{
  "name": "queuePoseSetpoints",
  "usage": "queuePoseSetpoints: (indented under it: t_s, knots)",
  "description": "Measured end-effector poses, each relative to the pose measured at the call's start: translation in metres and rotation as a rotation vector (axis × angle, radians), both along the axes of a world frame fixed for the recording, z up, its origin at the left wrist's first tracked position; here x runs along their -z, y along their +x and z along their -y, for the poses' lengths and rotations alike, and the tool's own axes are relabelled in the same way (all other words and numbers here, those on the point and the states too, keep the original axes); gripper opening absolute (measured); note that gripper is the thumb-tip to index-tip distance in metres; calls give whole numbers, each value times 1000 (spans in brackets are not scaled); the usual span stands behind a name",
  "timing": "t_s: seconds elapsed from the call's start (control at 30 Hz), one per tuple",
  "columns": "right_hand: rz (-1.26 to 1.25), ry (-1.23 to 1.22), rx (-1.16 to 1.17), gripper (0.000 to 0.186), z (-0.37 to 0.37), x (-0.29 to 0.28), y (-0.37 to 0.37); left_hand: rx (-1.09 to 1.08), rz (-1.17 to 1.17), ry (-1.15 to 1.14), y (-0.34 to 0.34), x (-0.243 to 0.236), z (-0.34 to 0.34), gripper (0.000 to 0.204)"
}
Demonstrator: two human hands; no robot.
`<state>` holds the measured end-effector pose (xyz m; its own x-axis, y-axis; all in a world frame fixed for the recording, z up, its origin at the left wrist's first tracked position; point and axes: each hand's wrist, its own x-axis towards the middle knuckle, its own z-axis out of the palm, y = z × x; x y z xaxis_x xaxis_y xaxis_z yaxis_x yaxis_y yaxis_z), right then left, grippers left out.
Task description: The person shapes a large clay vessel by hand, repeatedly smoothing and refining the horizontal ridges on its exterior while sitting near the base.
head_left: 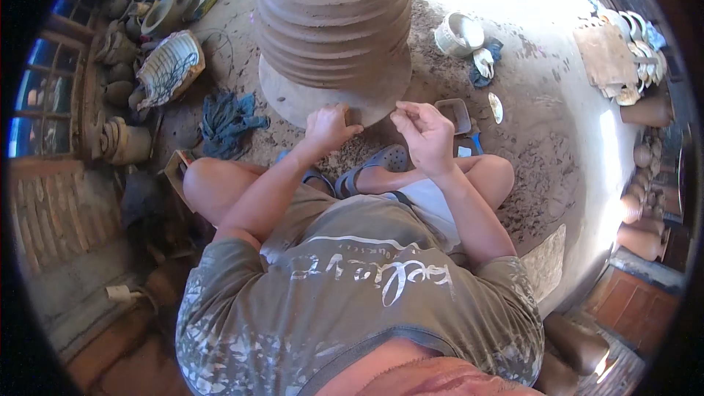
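Note:
A large grey clay pot (331, 22) with ridged horizontal rings stands upside down or upright, I cannot tell which, on a broad round disc (282, 99). My left hand (330, 126) has its fingers curled over the disc's near edge, thumb toward the right. At the disc's right edge my right hand (425, 136) is closed, thumb and forefinger pinched at or beside the rim; whether they hold anything is too small to tell. My crossed legs and sandals lie just below both hands.
Blue cloth (227, 125) lies left of the disc; pots (128, 139) and a ribbed mould (172, 70) line the left. On the right are a white bucket (458, 35), a small tray (451, 112), a blue-handled tool (477, 143), boards (601, 59) and stacked pots (645, 110).

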<state>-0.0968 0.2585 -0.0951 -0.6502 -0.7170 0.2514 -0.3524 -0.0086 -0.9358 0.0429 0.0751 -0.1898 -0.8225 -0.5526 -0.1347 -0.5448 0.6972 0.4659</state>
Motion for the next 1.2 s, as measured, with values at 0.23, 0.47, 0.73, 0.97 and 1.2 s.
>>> queuePoseSetpoints:
  t_s: [0.23,0.47,0.73,0.97,1.2]
  knots:
    - [-634,-79,-88,16,25,-29,-12,40,143,-31,1,-32,0,54]
    - [-1011,-314,-81,20,76,-41,-2,49,-33,-173,-3,-4,-23,53]
    - [-1244,-255,-78,18,108,-43,-2,124,37,-141,7,1,-5,53]
    - [-1300,-303,-104,19,115,-47,-2,219,89,-310,24,12,17,47]
    - [-1284,-347,-135,20,115,-43,-10,319,227,-366,49,0,56,43]
